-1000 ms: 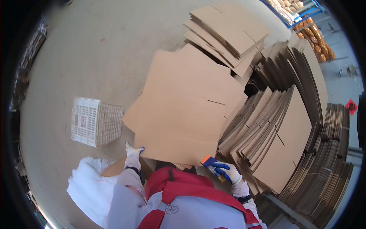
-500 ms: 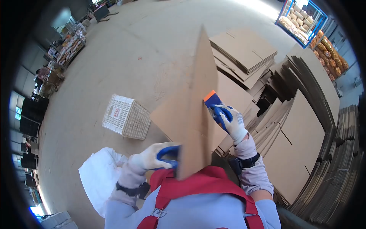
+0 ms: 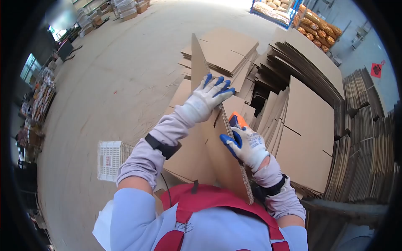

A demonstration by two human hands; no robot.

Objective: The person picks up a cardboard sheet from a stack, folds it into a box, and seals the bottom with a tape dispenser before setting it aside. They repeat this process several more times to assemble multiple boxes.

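A folded cardboard sheet [image 3: 224, 154] stands on edge against the red apron, its long edge running away from my body. My left hand [image 3: 205, 98], in a white glove with blue fingertips, lies over the sheet's upper edge with its fingers spread. On the right side of the sheet, my gloved right hand [image 3: 247, 144] grips a blue and orange tool [image 3: 238, 120], its thumb near the cardboard edge. The tool's lower part is hidden by the glove.
Flat cardboard stacks [image 3: 226, 46] lie ahead, with leaning sheets [image 3: 312, 134] on the right and bundled cardboard [image 3: 370, 146] beyond. A white plastic basket [image 3: 109, 161] sits on the floor at left. A blue rack [image 3: 274, 14] with sacks stands at the back.
My left hand has moved from the sheet's near lower edge up and forward onto its top edge. The sheet has turned and tilted. The view has shifted right.
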